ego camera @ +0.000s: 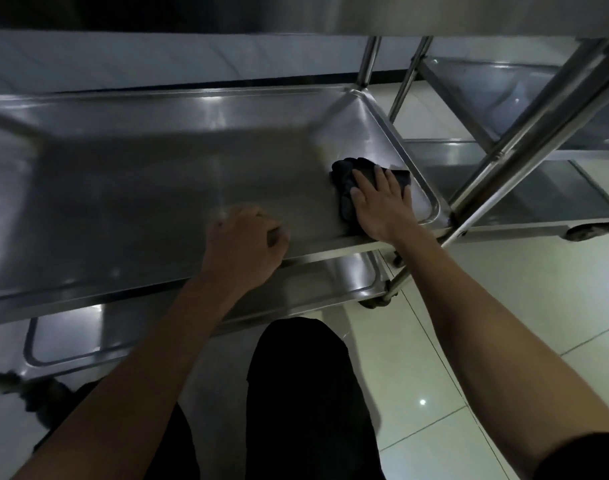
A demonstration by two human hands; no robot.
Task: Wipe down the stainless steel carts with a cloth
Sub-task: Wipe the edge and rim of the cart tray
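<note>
A stainless steel cart shelf (157, 188) fills the middle of the head view, with a raised rim all round. A dark cloth (344, 174) lies bunched near the shelf's right end. My right hand (379, 202) presses flat on the cloth with straight, spread fingers. My left hand (244, 244) sits at the shelf's near rim with its fingers curled; whether it clasps the rim I cannot tell. A lower shelf (98, 337) of the same cart shows beneath the near edge.
A second steel cart (545, 199) stands to the right, its slanted post (524, 133) crossing close to my right hand. An upper shelf edge (434, 15) runs overhead. Pale floor tiles (469, 341) lie at the right. My dark trouser legs (306, 403) are below.
</note>
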